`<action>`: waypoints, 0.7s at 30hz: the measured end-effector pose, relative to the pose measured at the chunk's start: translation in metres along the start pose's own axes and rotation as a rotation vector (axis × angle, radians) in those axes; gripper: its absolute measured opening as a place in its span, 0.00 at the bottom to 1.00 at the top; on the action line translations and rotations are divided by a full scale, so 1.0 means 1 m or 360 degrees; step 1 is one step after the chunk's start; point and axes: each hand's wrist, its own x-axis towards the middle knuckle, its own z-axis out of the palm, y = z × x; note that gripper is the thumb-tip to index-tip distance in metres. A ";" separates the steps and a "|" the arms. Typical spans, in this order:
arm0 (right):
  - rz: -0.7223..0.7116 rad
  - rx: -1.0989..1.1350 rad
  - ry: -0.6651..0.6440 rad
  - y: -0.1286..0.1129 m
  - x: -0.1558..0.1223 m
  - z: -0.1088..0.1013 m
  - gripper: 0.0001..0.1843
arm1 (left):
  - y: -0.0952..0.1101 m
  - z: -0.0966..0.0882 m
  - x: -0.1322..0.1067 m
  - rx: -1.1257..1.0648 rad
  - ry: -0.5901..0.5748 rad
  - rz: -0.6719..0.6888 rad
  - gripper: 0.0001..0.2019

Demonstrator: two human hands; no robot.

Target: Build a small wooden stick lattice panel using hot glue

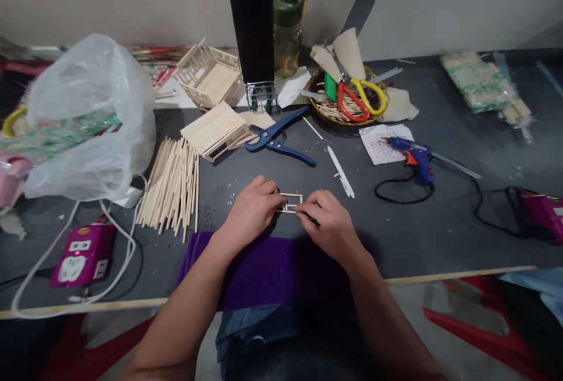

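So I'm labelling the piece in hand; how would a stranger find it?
On the dark table, look beyond the purple cloth. Pinched between the left hand and right hand is a stick frame: an open rectangle, unlike the loose sticks piled left.

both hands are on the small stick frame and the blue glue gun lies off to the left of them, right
Not quite. The head view shows the blue glue gun lying to the right of the hands, not to the left. The rest stands: the left hand and the right hand both hold the small stick frame.
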 end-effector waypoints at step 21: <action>-0.0027 0.0023 -0.0037 0.002 -0.001 0.000 0.16 | 0.001 0.000 0.001 0.0012 0.0020 -0.0062 0.11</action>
